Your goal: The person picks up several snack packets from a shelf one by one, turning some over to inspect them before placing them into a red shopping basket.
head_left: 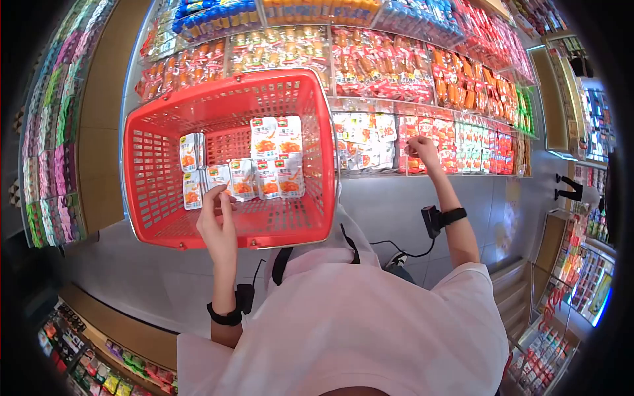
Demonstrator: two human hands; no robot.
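A red plastic basket point(230, 86) stands in front of me with several white snack packets point(276, 138) printed with orange food inside. My left hand point(216, 221) reaches over its near side, fingers loosely bent and apart, the tips by the lower edge of one white packet point(218, 175). Farther right, my right hand point(424, 150) is at a clear shelf bin of red-and-white packets point(441, 135). Its fingers are curled closed; whether a packet is between them is hidden.
Clear tiered bins point(380, 66) of packaged snacks run along the far side. White pouches point(364, 142) fill the bin left of my right hand. Another stocked shelf point(56, 152) is at far left. Grey floor point(148, 280) lies below. A person point(581, 191) stands far right.
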